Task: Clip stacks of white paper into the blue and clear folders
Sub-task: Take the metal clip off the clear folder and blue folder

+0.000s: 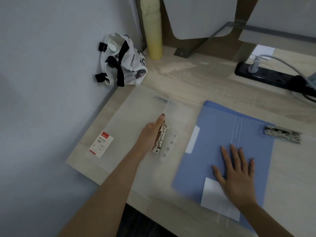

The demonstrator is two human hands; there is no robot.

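On the pale wood-grain worktop (196, 79) we see the clear folder (136, 120) lying open at the left, a frosted, translucent sheet with a red-and-white label (101, 144) at its near left corner. Our left hand (152, 132) is closed around the shiny metal clip (160, 139) on the folder's spine, thumb stretched forward. To the right lies the blue folder (220, 130), matte and smooth, with its own metal clip (282, 134) at the far right edge. Our right hand (237, 173) rests on it flat, fingers spread, partly covering a white paper (213, 195) corner.
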